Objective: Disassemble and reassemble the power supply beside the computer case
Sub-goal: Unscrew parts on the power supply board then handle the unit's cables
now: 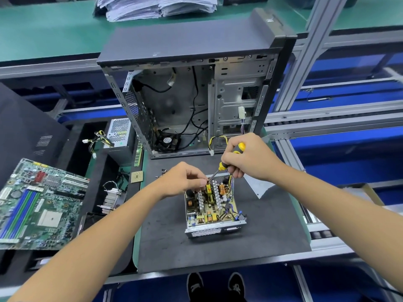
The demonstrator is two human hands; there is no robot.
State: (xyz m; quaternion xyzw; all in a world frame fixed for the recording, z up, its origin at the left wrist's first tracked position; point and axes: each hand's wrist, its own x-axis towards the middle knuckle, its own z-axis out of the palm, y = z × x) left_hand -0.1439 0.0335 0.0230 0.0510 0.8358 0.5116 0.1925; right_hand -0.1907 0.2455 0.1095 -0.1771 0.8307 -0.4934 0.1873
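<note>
Right hand (246, 158): fist curled round yellow-black screwdriver (226, 163).
Left hand (185, 178): fingertips pinching at its tip.
Power supply (212, 210): lidless perforated metal box holding circuit board, beneath both hands.
Computer case (196, 88): beyond hands.

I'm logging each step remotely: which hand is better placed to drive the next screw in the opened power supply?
Probably the right hand: it already grips the screwdriver, tip down at the power supply board. The left hand only pinches near the tip, steadying it.
</note>
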